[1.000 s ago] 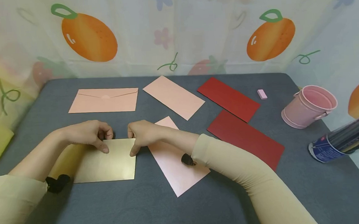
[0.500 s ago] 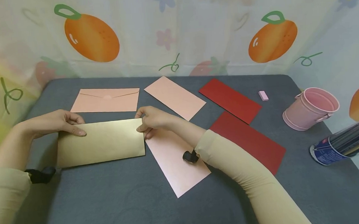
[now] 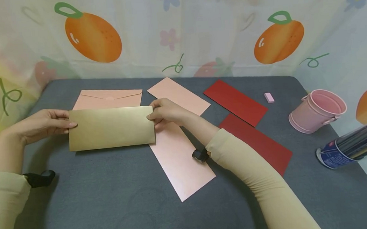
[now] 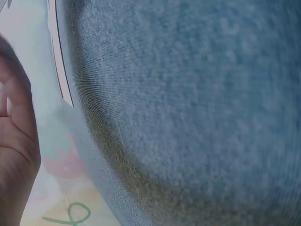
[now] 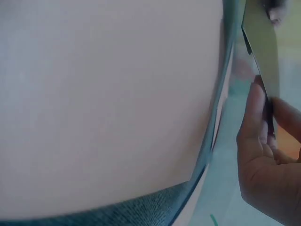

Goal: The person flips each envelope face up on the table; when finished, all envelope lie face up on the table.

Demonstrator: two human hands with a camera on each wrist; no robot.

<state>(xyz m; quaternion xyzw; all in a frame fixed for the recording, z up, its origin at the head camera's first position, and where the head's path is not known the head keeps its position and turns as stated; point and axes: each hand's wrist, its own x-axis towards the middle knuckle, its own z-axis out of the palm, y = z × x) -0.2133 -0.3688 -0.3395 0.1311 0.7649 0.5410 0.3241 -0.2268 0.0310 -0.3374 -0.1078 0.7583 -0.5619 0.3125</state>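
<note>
A gold envelope (image 3: 111, 128) is raised off the dark table, its plain face toward the head camera. My left hand (image 3: 46, 124) pinches its left edge, thumb in front and fingers behind. At the right edge my right hand (image 3: 167, 112) pinches it the same way. In the right wrist view the right hand (image 5: 268, 165) has the gold envelope (image 5: 265, 47) between thumb and fingers. Behind it lies a pink envelope (image 3: 106, 98) with its flap showing, partly covered. Under the right forearm is a pale pink envelope (image 3: 182, 167).
Another pink envelope (image 3: 182, 95) lies at the back middle. Two red envelopes, one bright (image 3: 234, 102) and one darker (image 3: 262, 144), lie to the right. Beyond them are a pink eraser (image 3: 269, 97), a pink bucket (image 3: 313, 115) and a pencil tub (image 3: 334, 154) on the table (image 3: 113, 203).
The gold envelope has come up off the table, away from me and slightly right. My left hand has shifted from its top edge to its left edge; the right hand has moved up and right.
</note>
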